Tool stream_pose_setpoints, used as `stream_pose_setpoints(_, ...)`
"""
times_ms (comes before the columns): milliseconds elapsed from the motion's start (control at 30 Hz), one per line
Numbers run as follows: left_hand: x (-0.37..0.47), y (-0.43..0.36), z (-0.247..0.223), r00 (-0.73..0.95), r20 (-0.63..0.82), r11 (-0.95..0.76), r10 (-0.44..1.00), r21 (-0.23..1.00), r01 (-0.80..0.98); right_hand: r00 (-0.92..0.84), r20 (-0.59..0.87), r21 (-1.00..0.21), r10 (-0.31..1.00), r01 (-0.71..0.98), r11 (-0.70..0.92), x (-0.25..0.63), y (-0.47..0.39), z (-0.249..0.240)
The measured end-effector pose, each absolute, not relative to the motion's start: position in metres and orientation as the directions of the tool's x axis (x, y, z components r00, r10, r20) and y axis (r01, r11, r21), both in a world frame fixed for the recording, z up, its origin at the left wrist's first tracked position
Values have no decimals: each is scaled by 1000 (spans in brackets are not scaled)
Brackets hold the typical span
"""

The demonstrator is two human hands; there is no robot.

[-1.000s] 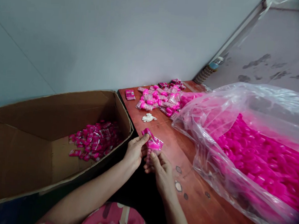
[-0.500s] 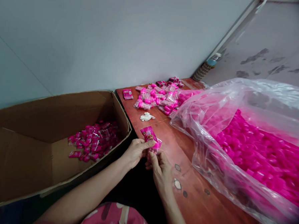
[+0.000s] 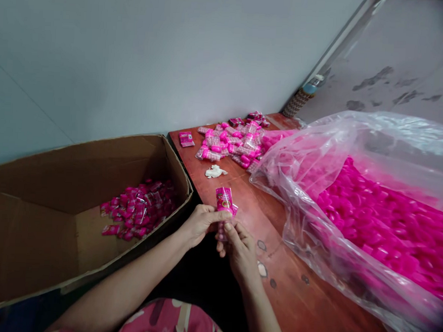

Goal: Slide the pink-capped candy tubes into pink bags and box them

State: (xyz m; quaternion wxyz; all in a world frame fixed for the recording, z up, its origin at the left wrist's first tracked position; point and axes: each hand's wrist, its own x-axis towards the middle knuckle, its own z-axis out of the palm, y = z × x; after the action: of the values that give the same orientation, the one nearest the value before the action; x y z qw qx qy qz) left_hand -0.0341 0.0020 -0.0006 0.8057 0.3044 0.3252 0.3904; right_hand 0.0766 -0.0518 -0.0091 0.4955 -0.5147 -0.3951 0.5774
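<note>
I have the right hand (image 3: 242, 251) in a closed grip on a bead-filled container (image 3: 221, 231), the left hand (image 3: 199, 226) pinching a pink wrapper (image 3: 224, 198) at its upper end, near the counter (image 3: 254, 215) edge. Farther off, I see a white scrap (image 3: 215, 171), then piled containers (image 3: 228, 141).

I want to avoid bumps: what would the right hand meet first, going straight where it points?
Most likely the left hand, whose thumb is on the pink packet; depth is unclear.

Holds both bare forearms (image 3: 137, 275) forward and angled inward, with left hand (image 3: 203, 224) and right hand (image 3: 241, 247) close together, both in a thumb-and-finger pinch.
</note>
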Motion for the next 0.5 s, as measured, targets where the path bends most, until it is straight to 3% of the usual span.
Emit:
stream_pose_setpoints(100,-34,1,-1,493,-294,521,819,740,-424,7,-212,-962,977,-178,-207,76,-52,-8)
stream_pose_setpoints(267,-31,-2,-2,375,-344,498,861,719,-484,190,-94,-976,977,177,-129,74,-54,-2)
stream_pose_setpoints(433,-33,-7,-1,477,-320,542,819,705,-457,11,-213,-966,977,-153,-209,75,-54,-8)
stream_pose_setpoints(500,-35,-9,-1,508,-314,556,802,701,-445,15,-233,-952,972,-208,-225,74,-55,-11)
